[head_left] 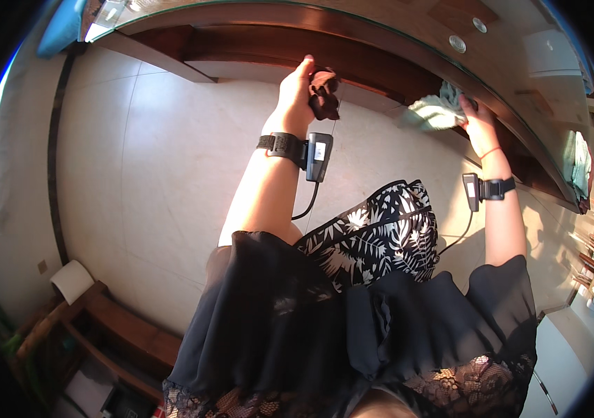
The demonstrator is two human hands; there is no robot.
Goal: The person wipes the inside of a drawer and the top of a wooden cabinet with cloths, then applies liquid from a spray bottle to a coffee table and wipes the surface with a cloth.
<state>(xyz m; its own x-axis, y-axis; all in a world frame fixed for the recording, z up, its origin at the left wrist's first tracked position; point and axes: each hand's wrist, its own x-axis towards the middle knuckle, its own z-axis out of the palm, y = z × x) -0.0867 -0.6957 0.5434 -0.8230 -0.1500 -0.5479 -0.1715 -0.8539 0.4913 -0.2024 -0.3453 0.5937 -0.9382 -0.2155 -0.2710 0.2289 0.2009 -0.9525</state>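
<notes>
My left hand [295, 92] is closed around a small dark reddish-brown lumpy object [325, 95], glossy and uneven; its kind cannot be made out. It is held in front of the near side of a brown wooden table [262, 47]. Farther right, my right hand [477, 124] grips a pale green and white cloth [438, 114], bunched up and slightly blurred at its loose end. That hand is at the table's edge, and the cloth lies against the wood below the glass top [408, 21]. Part of the right fingers is hidden by the cloth.
Beneath my arms is a pale tiled floor [158, 153]. A brown wooden piece of furniture [126, 327] stands at the lower left, beside a white rounded object [72, 281]. Wooden chairs [593, 258] show at the far right. Black-and-white leaf-patterned fabric [380, 233] hangs before me.
</notes>
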